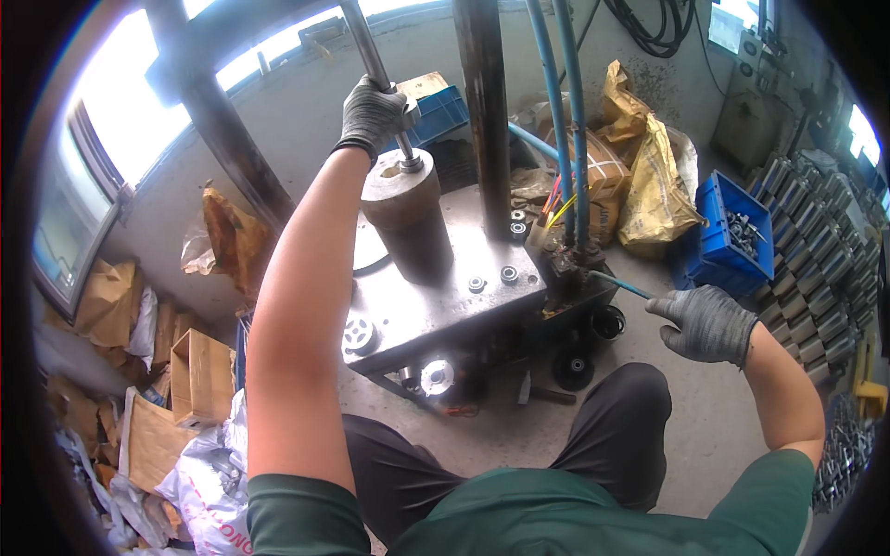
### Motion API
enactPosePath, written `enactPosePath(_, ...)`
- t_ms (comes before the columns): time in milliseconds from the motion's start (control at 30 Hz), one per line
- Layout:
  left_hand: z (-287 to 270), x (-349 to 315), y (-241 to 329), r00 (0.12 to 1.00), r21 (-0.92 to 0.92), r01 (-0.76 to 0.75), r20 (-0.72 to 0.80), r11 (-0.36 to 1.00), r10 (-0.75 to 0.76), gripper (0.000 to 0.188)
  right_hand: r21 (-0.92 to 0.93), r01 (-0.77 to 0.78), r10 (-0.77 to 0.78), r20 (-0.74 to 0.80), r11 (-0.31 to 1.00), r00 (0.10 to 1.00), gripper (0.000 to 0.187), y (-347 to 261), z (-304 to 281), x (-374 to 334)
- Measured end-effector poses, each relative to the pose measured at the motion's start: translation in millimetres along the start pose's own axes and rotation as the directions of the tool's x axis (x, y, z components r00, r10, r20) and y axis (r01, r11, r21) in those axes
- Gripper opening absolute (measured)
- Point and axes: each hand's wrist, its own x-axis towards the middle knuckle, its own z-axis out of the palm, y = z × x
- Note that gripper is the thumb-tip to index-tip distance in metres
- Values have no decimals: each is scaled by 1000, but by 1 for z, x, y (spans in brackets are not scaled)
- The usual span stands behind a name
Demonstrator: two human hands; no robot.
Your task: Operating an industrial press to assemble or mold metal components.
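My left hand (371, 116), in a grey knit glove, is raised and wrapped round an upright steel rod (371, 46). A small metal collar (410, 113) shows beside its fingers. The rod's lower end meets the top of a thick metal cylinder (408, 218), which stands on a steel work plate (473, 315). My gloved right hand (709, 324) is closed at the end of a thin blue lever (621, 284) coming from the hose fitting; part of the grip is hidden. Small bearings (509, 274) and a slotted metal disc (359, 334) lie on the plate.
Dark steel posts (482, 111) and blue hoses (577, 139) rise behind the plate. A hammer (547, 395) and black round parts (573, 368) lie on the floor. Right are a blue crate (732, 232) and stacked metal tubes (807, 259); left, cardboard boxes (202, 378) and bags.
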Motion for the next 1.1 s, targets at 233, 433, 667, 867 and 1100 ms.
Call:
enactPosePath(233,-3,-7,34,983,-136,182,58,974,-176,28,49,26,-23,-72,998,997,38,13,26,-17)
enactPosePath(433,12,8,6,971,-238,239,73,942,-228,28,66,-11,15,-56,998,998,33,7,54,-38)
enactPosePath(667,10,4,12,981,-157,195,53,968,-189,25,-63,-95,111,314,993,943,25,1,49,-37)
enactPosePath(867,14,10,8,977,-203,212,46,956,-207,23,124,-23,35,-96,992,995,25,12,57,-42)
enactPosePath(1100,23,17,-11,974,-277,226,59,934,-218,23,97,-46,31,145,994,989,29,10,56,-39)
